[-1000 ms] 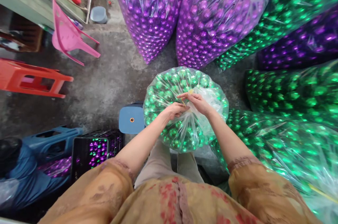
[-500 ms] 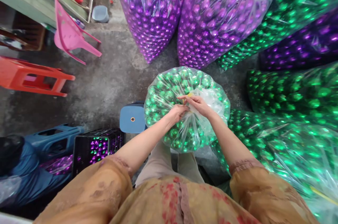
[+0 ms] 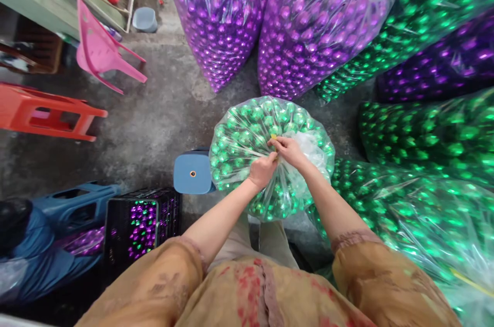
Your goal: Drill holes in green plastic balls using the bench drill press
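Observation:
A clear plastic bag (image 3: 235, 137) full of shiny green balls stands upright in front of my legs, its mouth gathered into pleats at the top. My left hand (image 3: 263, 170) is closed, thumb uppermost, on the gathered neck; its fingertips are partly hidden. Just to the right, my right hand (image 3: 290, 152) pinches a thin yellow tie (image 3: 274, 137) at the same neck. The bag's loose whitish end (image 3: 311, 148) flops to the right, under my right wrist.
Large bags of purple balls (image 3: 224, 23) stand ahead; bags of green balls (image 3: 417, 203) crowd the right. Left are a blue stool (image 3: 192, 174), a black crate (image 3: 116, 229) of purple and green balls, a red stool (image 3: 50, 113), a pink chair (image 3: 104, 52) and a person's blue clothing (image 3: 50, 265).
My left hand has turned from reaching fingers into a tighter fist at the neck. My right fingers have drawn in closer on the yellow tie. The bag has stayed in place.

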### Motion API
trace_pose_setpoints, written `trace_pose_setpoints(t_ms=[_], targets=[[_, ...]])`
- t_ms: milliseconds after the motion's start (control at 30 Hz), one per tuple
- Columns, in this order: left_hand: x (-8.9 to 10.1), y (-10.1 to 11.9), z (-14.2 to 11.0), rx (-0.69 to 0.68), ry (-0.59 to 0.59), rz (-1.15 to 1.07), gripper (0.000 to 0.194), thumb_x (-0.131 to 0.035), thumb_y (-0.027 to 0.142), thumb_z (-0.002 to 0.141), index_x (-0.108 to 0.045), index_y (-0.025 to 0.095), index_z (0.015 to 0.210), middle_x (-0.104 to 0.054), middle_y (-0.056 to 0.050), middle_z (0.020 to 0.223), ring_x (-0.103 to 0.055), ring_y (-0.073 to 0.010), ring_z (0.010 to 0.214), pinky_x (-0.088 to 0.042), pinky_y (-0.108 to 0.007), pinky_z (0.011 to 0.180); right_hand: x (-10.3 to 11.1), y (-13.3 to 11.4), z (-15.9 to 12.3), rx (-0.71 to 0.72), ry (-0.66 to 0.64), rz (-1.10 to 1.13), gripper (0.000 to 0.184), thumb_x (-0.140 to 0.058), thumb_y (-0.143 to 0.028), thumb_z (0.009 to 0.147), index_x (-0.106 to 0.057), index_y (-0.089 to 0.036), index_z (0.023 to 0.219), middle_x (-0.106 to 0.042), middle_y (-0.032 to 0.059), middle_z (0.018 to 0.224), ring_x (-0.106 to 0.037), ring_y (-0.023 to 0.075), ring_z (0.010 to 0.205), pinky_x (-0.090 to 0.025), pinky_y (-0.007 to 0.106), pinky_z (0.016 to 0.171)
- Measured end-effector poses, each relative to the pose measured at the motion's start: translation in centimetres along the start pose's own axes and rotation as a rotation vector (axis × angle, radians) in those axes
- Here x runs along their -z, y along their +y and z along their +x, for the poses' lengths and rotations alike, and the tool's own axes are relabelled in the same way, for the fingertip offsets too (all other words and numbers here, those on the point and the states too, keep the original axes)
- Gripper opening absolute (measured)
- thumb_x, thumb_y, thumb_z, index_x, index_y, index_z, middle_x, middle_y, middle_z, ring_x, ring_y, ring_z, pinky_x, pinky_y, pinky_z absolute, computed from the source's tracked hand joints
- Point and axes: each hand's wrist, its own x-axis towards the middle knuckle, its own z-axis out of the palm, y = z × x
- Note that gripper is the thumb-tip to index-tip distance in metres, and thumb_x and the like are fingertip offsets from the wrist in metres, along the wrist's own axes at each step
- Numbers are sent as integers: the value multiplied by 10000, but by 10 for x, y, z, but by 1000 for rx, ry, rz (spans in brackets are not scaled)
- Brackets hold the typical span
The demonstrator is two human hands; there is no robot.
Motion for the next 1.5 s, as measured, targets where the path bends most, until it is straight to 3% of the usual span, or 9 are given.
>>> trace_pose_setpoints(t_ms=[167,300,433,600,767,933,1133,1300,1500], targets=[[7,-2,8,90,-71,-264,31,-624,208,828,-651,192,828,-629,-46,683,-632,-210,793,-407,-269,697,1,-1,-3,28,-34,92,384,-574,-511,829,-668,-177,993,-700,47,809,-560,145,637,-444,285,610],[17,1,21,321,-271,-578,194,-653,293,827,-552,173,714,-439,39,493,-448,-117,449,-344,-224,467,6,-4,-18,100,-7,197,552,-551,-545,860,-422,-239,1300,-696,27,882,-599,142,646,-512,304,643],[29,1,32,475,-496,-771,268,-572,255,898,-465,179,665,-264,95,436,-228,-60,337,-235,-174,346,12,-5,-37,239,106,154,324,-538,-531,892,-501,-235,1017,-623,15,808,-608,155,726,-519,324,720],[34,1,28,570,-620,-968,326,-365,212,995,-506,152,708,-180,104,423,-135,-53,329,-160,-145,315,12,-2,-48,382,28,-184,310,-627,-508,843,-583,-204,798,-595,80,913,-589,210,903,-495,369,832],[28,4,19,554,-534,-1040,328,-500,299,958,-450,169,662,-177,118,422,-143,-41,335,-118,-141,339,10,-1,-49,394,25,-301,264,-552,-455,905,-605,-197,896,-586,91,948,-589,204,883,-495,349,796],[15,8,13,477,-289,-975,322,-607,357,886,-446,185,668,-213,120,432,-158,-49,358,-117,-178,393,7,-3,-54,378,13,-369,251,-455,-352,955,-554,-202,779,-591,86,897,-561,195,827,-461,330,758],[7,7,1,245,20,-628,196,-645,218,851,-558,171,682,-472,42,568,-427,-97,550,-266,-214,578,13,-4,-54,311,45,-408,147,-443,-222,911,-496,-205,775,-556,56,819,-525,177,743,-401,298,676],[4,4,-16,-11,-13,91,120,-535,218,904,-642,226,852,-543,-28,604,-591,-219,699,-318,-273,676,20,4,-42,261,76,-433,154,-442,-176,849,-444,-209,699,-536,44,740,-512,178,717,-369,297,664],[-4,2,-21,-86,-69,-2,185,-600,55,773,-632,235,801,-386,12,510,-587,-247,705,-356,-283,737,18,12,-32,230,117,-486,155,-455,-152,796,-406,-221,666,-507,50,708,-457,186,690,-308,308,628]])
